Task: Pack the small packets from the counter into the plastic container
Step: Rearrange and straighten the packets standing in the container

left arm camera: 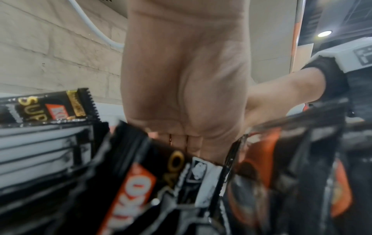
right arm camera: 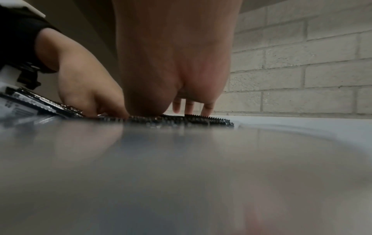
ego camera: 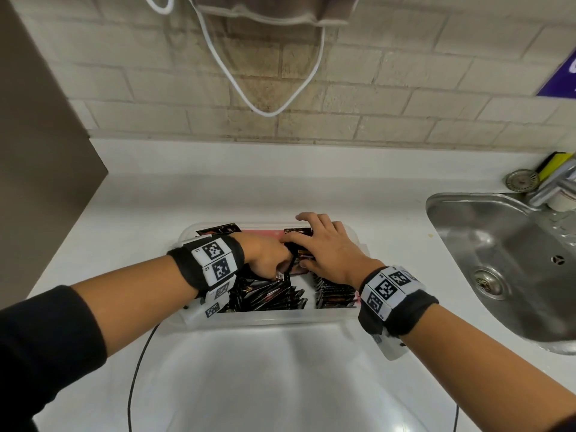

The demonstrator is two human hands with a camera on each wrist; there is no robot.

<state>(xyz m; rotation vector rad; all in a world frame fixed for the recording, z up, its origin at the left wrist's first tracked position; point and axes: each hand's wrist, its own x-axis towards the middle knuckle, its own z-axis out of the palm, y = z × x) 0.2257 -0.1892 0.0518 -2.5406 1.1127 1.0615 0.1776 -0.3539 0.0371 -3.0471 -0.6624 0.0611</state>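
While both hands worked inside the container [ego camera: 271, 319], which sat on the white tabletop [ego camera: 149, 207] at the middle of the head view, packets [ego camera: 268, 294] stood packed in dark rows along its near side. The left hand [ego camera: 265, 254] reached in from nine o'clock, its fingers curled down among the packets; the left wrist view showed those fingers [left arm camera: 193, 143] tucked behind a black and orange packet [left arm camera: 141, 174], though whether the grip was clamped on it could not be told. The right hand [ego camera: 324, 247] came in from four o'clock and lay flat, fingers spread and straight, its grip apart, pressing on a low stack of packets toward the container's far side. From the right wrist view, its fingertips [right arm camera: 207, 109] touched the serrated edge of that stack [right arm camera: 191, 119]. One more packet [ego camera: 219, 229] leaned at the container's far left corner, at eleven o'clock from the hands. A steel sink [ego camera: 511, 260] lay at three o'clock, well apart from the container. A white cable [ego camera: 268, 113] hung against the brick wall [ego camera: 405, 104] at twelve o'clock.
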